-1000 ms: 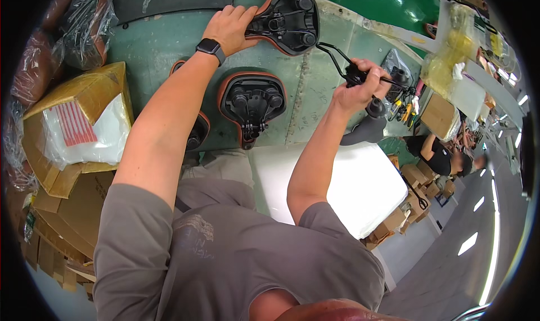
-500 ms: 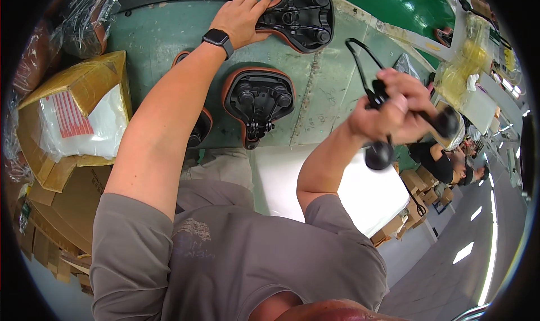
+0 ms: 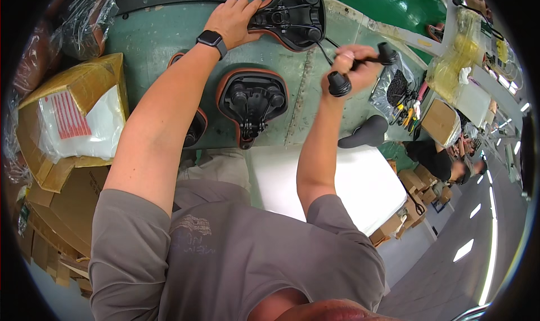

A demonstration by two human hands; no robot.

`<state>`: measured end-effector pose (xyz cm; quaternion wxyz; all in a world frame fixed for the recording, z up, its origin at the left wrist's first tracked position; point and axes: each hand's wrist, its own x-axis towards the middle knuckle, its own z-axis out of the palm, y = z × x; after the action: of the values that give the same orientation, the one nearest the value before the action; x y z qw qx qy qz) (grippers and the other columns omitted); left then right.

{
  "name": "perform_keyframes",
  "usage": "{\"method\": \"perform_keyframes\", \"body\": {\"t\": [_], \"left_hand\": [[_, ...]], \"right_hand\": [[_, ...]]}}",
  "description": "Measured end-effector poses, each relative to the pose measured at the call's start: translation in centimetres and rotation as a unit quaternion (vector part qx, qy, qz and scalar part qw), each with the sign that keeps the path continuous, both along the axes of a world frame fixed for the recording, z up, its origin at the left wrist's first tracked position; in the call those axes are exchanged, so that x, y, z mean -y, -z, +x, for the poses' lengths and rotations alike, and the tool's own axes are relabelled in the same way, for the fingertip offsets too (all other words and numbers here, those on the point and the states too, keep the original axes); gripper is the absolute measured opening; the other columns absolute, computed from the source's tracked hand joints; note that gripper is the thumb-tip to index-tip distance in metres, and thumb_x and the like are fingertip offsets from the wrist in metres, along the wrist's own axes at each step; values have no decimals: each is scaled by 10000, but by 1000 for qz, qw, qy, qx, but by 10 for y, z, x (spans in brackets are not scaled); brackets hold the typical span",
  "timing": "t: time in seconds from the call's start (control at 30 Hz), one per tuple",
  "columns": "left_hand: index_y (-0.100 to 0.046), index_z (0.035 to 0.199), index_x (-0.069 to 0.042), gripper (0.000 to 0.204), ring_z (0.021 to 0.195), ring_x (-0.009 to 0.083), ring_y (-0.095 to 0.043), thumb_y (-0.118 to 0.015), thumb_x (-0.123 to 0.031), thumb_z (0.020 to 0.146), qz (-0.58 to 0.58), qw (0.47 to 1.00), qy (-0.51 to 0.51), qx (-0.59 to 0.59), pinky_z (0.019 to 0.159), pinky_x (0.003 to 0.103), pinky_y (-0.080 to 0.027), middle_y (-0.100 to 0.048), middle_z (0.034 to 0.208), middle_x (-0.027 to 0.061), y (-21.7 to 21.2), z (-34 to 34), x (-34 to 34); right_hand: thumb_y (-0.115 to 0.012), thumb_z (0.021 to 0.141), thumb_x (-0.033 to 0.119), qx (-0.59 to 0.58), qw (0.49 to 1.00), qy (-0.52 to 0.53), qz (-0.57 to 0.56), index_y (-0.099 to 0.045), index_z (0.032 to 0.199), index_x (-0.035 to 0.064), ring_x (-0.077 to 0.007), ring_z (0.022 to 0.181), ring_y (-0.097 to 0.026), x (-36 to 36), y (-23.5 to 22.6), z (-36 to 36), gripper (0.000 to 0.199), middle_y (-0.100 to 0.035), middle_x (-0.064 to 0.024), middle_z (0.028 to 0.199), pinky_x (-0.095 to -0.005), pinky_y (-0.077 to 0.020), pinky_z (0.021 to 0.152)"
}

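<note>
My left hand (image 3: 233,23) is closed round the narrow nose of an upturned bicycle saddle (image 3: 298,18), brown-edged with a black underside. Its wide rear points right, toward my right hand (image 3: 354,68). That hand is closed on a black bent-wire saddle rail frame (image 3: 338,85) with round black end pieces. The wire's far end reaches the rear of the upturned saddle; whether they touch I cannot tell. Below lies a second upturned saddle (image 3: 253,99), nose toward me. A third saddle (image 3: 196,129) is partly hidden behind my left forearm.
An open carton (image 3: 104,82) with white plastic wrap stands left. On the green bench (image 3: 157,34) at right are a bag of small black parts (image 3: 398,86), hand tools (image 3: 409,114) and a black saddle (image 3: 368,132). Another person (image 3: 433,157) is farther right.
My right hand has moved left and up with the rail frame, bringing its wire to the saddle's rear. The black saddle and tools at right have come into sight. My left hand keeps its hold.
</note>
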<state>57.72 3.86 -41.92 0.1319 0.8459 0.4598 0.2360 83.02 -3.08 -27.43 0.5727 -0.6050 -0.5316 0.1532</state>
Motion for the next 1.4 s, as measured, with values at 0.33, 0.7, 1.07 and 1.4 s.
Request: {"method": "perform_keyframes", "body": {"t": [0.33, 0.7, 1.07, 1.4], "left_hand": [[-599, 1507, -104, 863, 1157, 351, -637, -972, -414, 792, -101, 993, -38, -45, 1002, 481, -568, -655, 1194, 124, -29, -4, -2], [-697, 1394, -22, 983, 1275, 372, -723, -988, -596, 651, -545, 831, 9, -106, 1081, 515, -573, -745, 1348, 252, -96, 3, -5], [-786, 1276, -33, 350, 1252, 404, -716, -797, -216, 978, -144, 963, 4, 228, 1073, 490, -575, -760, 1326, 197, -325, -103, 201], [-746, 1059, -59, 300, 1056, 398, -716, -825, -334, 969, -281, 919, -275, -19, 933, 518, -574, -743, 1060, 177, -100, -384, 250]], "right_hand": [[-853, 1014, 292, -243, 871, 280, -322, -580, 1012, 59, -185, 736, -635, 95, -10, 129, 359, -626, -68, 908, -388, -591, 682], [-833, 1017, 274, -145, 885, 29, -442, -332, 1702, -90, -284, 1382, -639, 81, -24, 110, 923, -616, -233, 1561, -447, -546, 1121], [-655, 1105, 617, -674, 639, -145, -342, -578, 1439, 2, -156, 714, -644, 101, -120, -114, 704, -699, -97, 1113, -271, -490, 528], [-224, 1127, 810, -596, 648, -311, -358, -497, 1570, -32, -142, 480, -434, 210, -262, -252, 990, -621, -135, 1012, -259, -312, 410]]}}
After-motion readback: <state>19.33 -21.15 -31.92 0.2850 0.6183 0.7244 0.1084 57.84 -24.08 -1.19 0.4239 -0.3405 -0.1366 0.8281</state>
